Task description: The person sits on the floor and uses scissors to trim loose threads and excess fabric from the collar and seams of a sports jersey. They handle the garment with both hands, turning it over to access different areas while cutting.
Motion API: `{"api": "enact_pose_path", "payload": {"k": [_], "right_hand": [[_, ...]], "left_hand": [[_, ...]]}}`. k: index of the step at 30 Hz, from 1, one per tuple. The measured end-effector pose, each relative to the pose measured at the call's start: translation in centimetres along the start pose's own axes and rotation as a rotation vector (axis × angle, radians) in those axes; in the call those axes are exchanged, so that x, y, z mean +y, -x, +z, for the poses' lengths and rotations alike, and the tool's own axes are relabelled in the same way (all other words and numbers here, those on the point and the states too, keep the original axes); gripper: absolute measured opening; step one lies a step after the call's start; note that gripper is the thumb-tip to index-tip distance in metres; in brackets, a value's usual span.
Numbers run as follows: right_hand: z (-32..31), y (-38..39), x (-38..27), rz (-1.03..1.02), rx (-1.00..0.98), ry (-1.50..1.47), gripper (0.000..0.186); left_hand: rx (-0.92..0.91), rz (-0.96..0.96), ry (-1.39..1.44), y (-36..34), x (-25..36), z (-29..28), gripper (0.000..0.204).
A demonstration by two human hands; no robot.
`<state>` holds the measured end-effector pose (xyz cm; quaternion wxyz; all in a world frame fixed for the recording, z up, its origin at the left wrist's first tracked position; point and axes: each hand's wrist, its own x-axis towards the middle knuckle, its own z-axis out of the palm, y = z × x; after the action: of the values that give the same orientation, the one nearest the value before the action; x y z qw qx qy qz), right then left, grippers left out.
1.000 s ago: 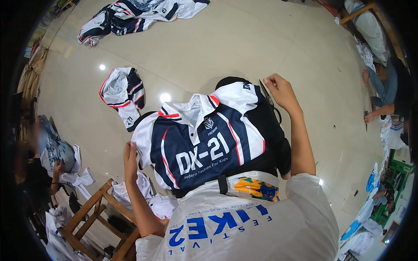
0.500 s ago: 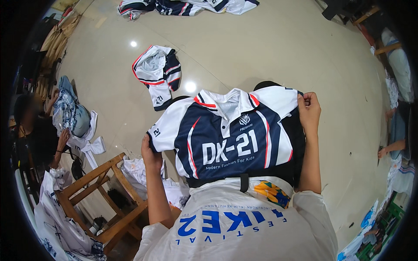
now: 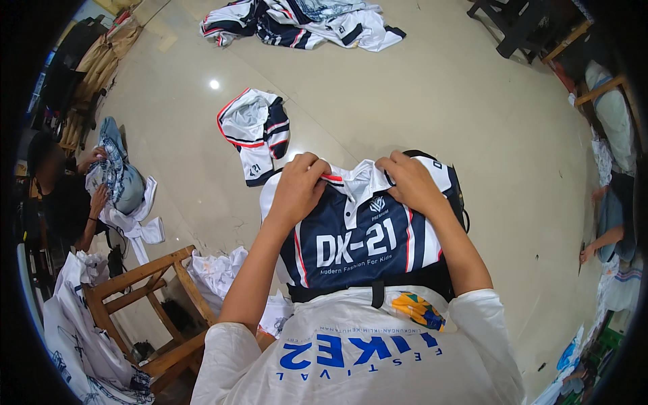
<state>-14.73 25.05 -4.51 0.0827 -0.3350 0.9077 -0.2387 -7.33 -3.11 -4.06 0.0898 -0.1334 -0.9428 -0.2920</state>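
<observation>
A navy and white polo shirt [image 3: 361,233] with red stripes lies face up across my lap, its collar away from me. At the left side of the collar, my left hand [image 3: 300,189] is closed with bent fingers on the cloth. My right hand [image 3: 412,179] grips the collar's right side the same way. Between the two hands the white collar and the buttoned placket show. Both sets of fingertips are partly hidden behind the collar. Beyond my left hand, a crumpled sleeve piece or small garment [image 3: 255,135] in the same colours rests on the floor.
A heap of similar garments [image 3: 304,27] lies on the floor ahead. To my left stand a wooden stool frame [image 3: 145,290] and white cloth [image 3: 219,273]. Another person [image 3: 64,196] handles patterned fabric at far left. A dark stool [image 3: 513,23] is at upper right.
My hands have left the two sleeve ends and come inward to the collar. The shirt's sleeves have dropped at the sides. The view has tilted slightly upward.
</observation>
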Motion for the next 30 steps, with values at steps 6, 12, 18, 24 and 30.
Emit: {"api": "enact_pose_path", "payload": {"k": [6,12,18,24,30], "right_hand": [[2.8,0.3,-0.1,0.2,0.15,-0.18,0.045],[2.3,0.0,1.4,0.291,0.078,-0.509,0.073],[-0.8,3.9,-2.6,0.165,0.245,-0.16,0.069],[-4.7,13.7,-6.4,0.772,0.041,-0.173,0.029],[-4.3,15.6,-8.0,0.636,0.259,-0.197,0.019]], "left_hand": [[0.155,-0.08,0.067,0.4,0.0,2.5,0.025],[0.047,-0.39,0.223,-0.3,0.8,2.7,0.054],[0.229,-0.278,0.135,4.8,1.8,0.2,0.053],[-0.058,-1.087,0.345,15.3,0.0,-3.9,0.032],[-0.148,-0.856,0.595,15.6,4.6,-5.2,0.029]]}}
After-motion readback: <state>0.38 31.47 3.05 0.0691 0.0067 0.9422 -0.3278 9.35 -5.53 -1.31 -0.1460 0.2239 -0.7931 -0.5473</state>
